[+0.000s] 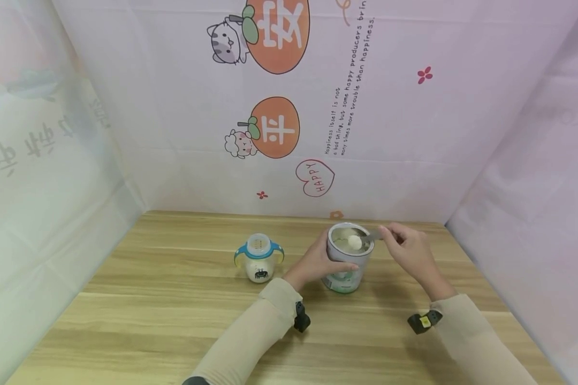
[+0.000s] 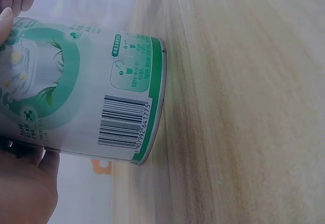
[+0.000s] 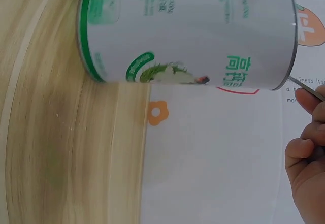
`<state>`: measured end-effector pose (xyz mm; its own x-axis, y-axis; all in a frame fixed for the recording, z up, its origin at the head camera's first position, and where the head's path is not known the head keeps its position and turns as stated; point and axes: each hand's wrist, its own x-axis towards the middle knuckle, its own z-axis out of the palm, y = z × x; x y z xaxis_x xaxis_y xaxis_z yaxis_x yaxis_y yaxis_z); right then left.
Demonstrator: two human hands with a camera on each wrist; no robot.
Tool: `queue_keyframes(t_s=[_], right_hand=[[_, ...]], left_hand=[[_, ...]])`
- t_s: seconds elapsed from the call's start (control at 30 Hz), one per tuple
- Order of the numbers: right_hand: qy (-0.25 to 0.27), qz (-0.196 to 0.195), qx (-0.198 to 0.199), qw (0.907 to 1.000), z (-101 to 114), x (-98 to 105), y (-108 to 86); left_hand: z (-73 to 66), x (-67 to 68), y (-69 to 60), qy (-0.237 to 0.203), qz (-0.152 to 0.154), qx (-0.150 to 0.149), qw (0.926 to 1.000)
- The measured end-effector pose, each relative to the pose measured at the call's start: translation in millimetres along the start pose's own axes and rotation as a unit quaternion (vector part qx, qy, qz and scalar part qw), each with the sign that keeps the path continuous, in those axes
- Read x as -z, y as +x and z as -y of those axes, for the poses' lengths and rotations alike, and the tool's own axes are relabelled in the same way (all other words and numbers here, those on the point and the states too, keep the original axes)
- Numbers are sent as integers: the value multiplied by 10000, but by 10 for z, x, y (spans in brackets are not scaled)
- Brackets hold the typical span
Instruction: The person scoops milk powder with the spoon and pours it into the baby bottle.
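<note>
My left hand (image 1: 316, 261) grips a white and green milk powder can (image 1: 348, 278), thumb across its near side and fingers round the far side. The can is lidless, and pale powder shows inside its rim. My right hand (image 1: 409, 251) pinches the thin grey handle of a scoop (image 1: 372, 235) at the can's right rim. A rounded heap of white powder sits on the scoop, over the can's mouth; the bowl under it is hidden. In the right wrist view, the handle (image 3: 306, 88) crosses the rim between thumb and finger. The left wrist view shows the can's barcode side (image 2: 124, 122).
A baby bottle (image 1: 259, 270) with blue and yellow handles stands upright left of the can, its clear neck uncapped. Both stand on a wood-grain table (image 1: 173, 321). Printed cloth (image 1: 390, 133) hangs behind the table and along both sides.
</note>
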<state>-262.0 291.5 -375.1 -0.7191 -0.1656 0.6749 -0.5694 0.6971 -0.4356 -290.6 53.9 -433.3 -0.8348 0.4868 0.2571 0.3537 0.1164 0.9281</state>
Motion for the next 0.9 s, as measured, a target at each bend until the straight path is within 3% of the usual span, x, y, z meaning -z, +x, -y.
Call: queue_keyframes(t_s=[0.3,0.7,0.9], right_hand=[[66,-15,-217,9997,17,7,1],[85,-257,-90,9996,31,-30,20],[266,-185,-402,9987,28,-23,18]], left_hand=[[14,2,7,-55,-10,92,9999],[12,7,-3,-57,-24,88,9999],[16,9,2,-27,0,37,10000]])
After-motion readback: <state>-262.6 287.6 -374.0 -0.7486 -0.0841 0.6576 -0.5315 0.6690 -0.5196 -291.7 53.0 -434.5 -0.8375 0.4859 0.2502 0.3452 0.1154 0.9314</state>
